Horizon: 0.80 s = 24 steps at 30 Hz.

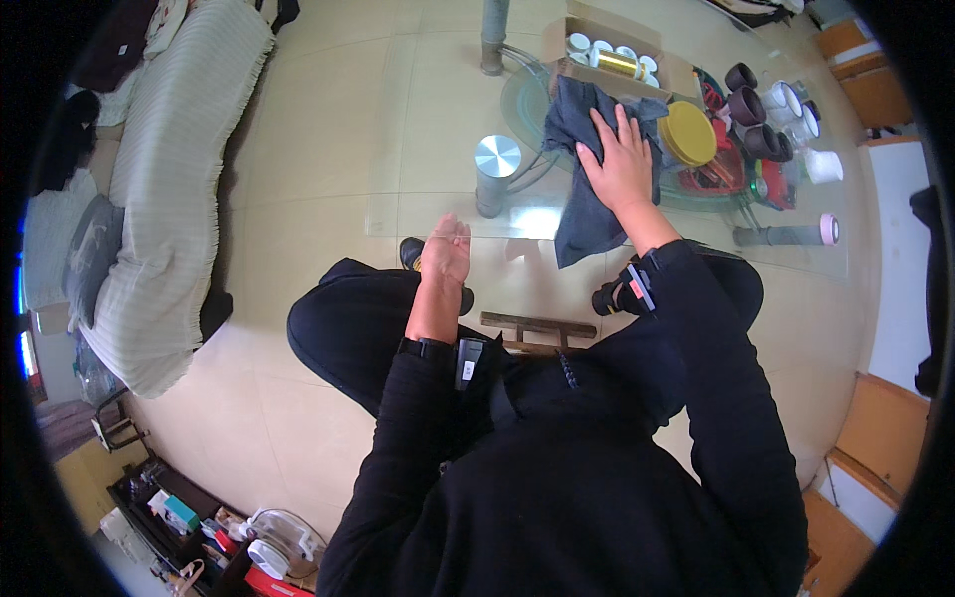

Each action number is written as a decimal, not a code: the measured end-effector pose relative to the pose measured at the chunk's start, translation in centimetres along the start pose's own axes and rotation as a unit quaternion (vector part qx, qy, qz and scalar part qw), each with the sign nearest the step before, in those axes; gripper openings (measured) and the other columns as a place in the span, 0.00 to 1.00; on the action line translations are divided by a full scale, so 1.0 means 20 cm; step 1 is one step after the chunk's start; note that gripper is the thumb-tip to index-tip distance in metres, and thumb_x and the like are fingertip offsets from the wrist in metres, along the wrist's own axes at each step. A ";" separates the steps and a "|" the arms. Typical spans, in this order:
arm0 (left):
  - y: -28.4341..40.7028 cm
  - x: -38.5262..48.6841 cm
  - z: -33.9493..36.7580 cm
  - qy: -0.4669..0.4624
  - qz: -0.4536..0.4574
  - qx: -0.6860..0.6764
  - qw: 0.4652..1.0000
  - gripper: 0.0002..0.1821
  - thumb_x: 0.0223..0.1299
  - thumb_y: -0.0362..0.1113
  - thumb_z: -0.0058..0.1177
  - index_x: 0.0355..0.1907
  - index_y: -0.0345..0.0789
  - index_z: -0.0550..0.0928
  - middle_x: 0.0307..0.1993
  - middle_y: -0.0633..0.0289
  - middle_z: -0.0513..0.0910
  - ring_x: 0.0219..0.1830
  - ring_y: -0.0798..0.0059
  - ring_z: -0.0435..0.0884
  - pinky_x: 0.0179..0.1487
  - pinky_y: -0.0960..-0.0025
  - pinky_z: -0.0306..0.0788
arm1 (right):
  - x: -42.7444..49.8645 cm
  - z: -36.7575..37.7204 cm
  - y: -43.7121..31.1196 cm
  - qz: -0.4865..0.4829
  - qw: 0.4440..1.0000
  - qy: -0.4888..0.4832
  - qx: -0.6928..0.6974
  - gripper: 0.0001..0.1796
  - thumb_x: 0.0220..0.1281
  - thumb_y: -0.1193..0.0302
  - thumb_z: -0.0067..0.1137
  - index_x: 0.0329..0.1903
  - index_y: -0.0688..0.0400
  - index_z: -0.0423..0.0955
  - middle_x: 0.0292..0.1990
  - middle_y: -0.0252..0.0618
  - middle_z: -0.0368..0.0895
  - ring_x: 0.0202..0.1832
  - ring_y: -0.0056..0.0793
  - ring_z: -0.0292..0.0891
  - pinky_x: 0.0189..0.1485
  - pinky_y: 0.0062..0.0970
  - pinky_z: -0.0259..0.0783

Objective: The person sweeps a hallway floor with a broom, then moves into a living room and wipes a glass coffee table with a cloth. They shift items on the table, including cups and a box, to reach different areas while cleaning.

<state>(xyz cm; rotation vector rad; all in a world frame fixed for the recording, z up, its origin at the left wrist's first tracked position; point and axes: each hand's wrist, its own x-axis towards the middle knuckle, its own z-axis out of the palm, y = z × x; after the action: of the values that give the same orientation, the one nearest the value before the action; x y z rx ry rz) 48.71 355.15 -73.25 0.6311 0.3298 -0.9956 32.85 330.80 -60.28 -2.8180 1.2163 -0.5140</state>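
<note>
My right hand (620, 166) lies with fingers spread on a crumpled dark grey-blue cloth (583, 224), which rests on the glass table (440, 216) and droops toward its near edge. Just right of the cloth is a container with a yellow lid (687, 134). My left hand (448, 250) is by the near edge of the glass, palm turned up, fingers together and slightly curled, with nothing seen in it. A metal-capped table leg (498, 157) stands between the hands.
A cardboard box (664, 45) of white-lidded containers sits behind the cloth. Dark cups (746, 107), white cups (824, 166) and a pink-rimmed cylinder (829, 229) are at the right. A covered sofa (171, 164) is left; a wooden stool (537, 324) is below me.
</note>
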 end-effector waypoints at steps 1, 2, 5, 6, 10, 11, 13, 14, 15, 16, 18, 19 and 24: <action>-0.02 -0.01 0.02 0.070 0.007 0.036 0.997 0.06 0.65 0.30 0.54 0.44 0.33 0.77 0.33 0.67 0.78 0.32 0.77 0.76 0.46 0.77 0.74 | 0.00 0.00 0.00 0.007 1.000 -0.010 -0.002 0.32 0.62 0.47 0.51 0.68 0.42 0.64 0.72 0.47 0.55 0.70 0.55 0.54 0.68 0.55 0.54; -0.04 -0.02 0.05 0.087 -0.009 0.083 0.993 0.07 0.65 0.30 0.55 0.44 0.33 0.77 0.33 0.67 0.78 0.33 0.78 0.77 0.44 0.78 0.75 | 0.00 0.00 0.00 0.009 1.000 -0.011 -0.001 0.33 0.62 0.47 0.51 0.68 0.41 0.64 0.72 0.46 0.55 0.71 0.54 0.54 0.68 0.55 0.53; -0.07 -0.07 0.13 0.101 -0.055 0.192 0.975 0.10 0.63 0.30 0.57 0.46 0.33 0.77 0.35 0.67 0.79 0.35 0.79 0.79 0.41 0.80 0.77 | 0.00 0.01 0.00 0.010 1.000 -0.007 -0.001 0.33 0.62 0.47 0.50 0.68 0.41 0.64 0.72 0.46 0.55 0.71 0.54 0.54 0.69 0.55 0.53; -0.07 -0.09 0.15 0.082 -0.073 0.207 0.972 0.12 0.63 0.30 0.57 0.48 0.32 0.77 0.37 0.66 0.80 0.36 0.78 0.80 0.41 0.79 0.77 | 0.00 0.01 0.01 0.008 1.000 -0.005 0.003 0.33 0.62 0.47 0.50 0.68 0.41 0.64 0.72 0.46 0.55 0.71 0.54 0.54 0.69 0.55 0.53; -0.10 -0.13 0.20 -0.030 -0.159 0.362 0.918 0.18 0.60 0.32 0.60 0.53 0.30 0.77 0.40 0.62 0.83 0.39 0.77 0.82 0.41 0.77 0.78 | 0.00 0.01 0.01 0.007 1.000 -0.004 0.006 0.33 0.63 0.46 0.50 0.68 0.41 0.64 0.72 0.46 0.55 0.70 0.54 0.54 0.69 0.55 0.53; -0.10 -0.15 0.21 -0.077 -0.155 0.480 0.860 0.19 0.59 0.32 0.61 0.53 0.30 0.78 0.39 0.61 0.83 0.40 0.77 0.82 0.41 0.75 0.78 | 0.00 0.01 0.01 0.005 1.000 -0.006 0.008 0.33 0.63 0.46 0.50 0.68 0.42 0.64 0.72 0.46 0.55 0.70 0.54 0.55 0.69 0.55 0.53; -0.10 -0.18 0.25 -0.161 -0.150 0.685 0.695 0.21 0.56 0.33 0.63 0.53 0.30 0.80 0.37 0.59 0.84 0.41 0.76 0.83 0.42 0.73 0.77 | 0.00 0.01 0.00 0.003 1.000 -0.004 0.005 0.34 0.62 0.46 0.51 0.69 0.43 0.63 0.72 0.47 0.55 0.70 0.55 0.54 0.68 0.55 0.53; -0.09 -0.23 0.27 -0.236 -0.062 0.722 0.647 0.20 0.54 0.39 0.62 0.49 0.32 0.83 0.34 0.55 0.86 0.40 0.67 0.84 0.44 0.66 0.77 | 0.00 0.01 -0.01 0.010 1.000 -0.009 -0.003 0.34 0.62 0.46 0.51 0.69 0.43 0.63 0.72 0.48 0.54 0.70 0.56 0.54 0.68 0.55 0.53; -0.07 -0.27 0.30 -0.277 -0.034 0.755 0.594 0.20 0.55 0.41 0.61 0.48 0.32 0.83 0.35 0.53 0.86 0.40 0.63 0.84 0.45 0.64 0.76 | -0.01 0.01 -0.02 0.007 1.000 -0.005 -0.002 0.35 0.62 0.46 0.51 0.69 0.44 0.63 0.72 0.49 0.54 0.70 0.57 0.54 0.68 0.55 0.53; -0.04 -0.32 0.35 -0.315 -0.005 0.783 0.537 0.20 0.56 0.43 0.60 0.47 0.32 0.84 0.36 0.52 0.85 0.39 0.58 0.84 0.45 0.62 0.76 | -0.01 0.01 -0.05 0.014 1.000 -0.005 -0.008 0.35 0.62 0.46 0.51 0.69 0.45 0.62 0.72 0.50 0.53 0.70 0.57 0.53 0.68 0.56 0.53; 0.06 -0.42 0.47 -0.343 0.037 0.814 0.468 0.20 0.58 0.46 0.57 0.45 0.32 0.84 0.39 0.50 0.85 0.39 0.51 0.83 0.46 0.60 0.76 | -0.03 0.01 -0.13 0.025 0.999 -0.024 -0.010 0.37 0.61 0.46 0.52 0.69 0.49 0.61 0.71 0.55 0.52 0.70 0.61 0.51 0.69 0.56 0.52; 0.13 -0.47 0.54 -0.332 0.039 0.825 0.455 0.20 0.60 0.48 0.56 0.44 0.33 0.85 0.40 0.49 0.84 0.39 0.48 0.82 0.46 0.59 0.76 | -0.04 0.02 -0.19 0.011 0.999 -0.029 -0.011 0.37 0.61 0.46 0.52 0.70 0.49 0.61 0.71 0.55 0.52 0.70 0.62 0.52 0.67 0.57 0.53; 0.68 -0.47 0.88 -0.258 0.118 0.843 0.458 0.18 0.62 0.42 0.55 0.47 0.30 0.83 0.37 0.49 0.85 0.36 0.60 0.84 0.44 0.65 0.76 | -0.08 0.05 -0.67 -0.128 0.986 -0.085 0.071 0.39 0.59 0.47 0.56 0.69 0.49 0.61 0.72 0.55 0.49 0.71 0.62 0.49 0.69 0.58 0.49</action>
<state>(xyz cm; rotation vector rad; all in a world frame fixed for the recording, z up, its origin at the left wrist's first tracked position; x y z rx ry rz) 55.11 355.62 -49.94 2.0003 -1.5729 -0.8974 41.52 341.12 -59.56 -2.8395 0.7629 -0.3423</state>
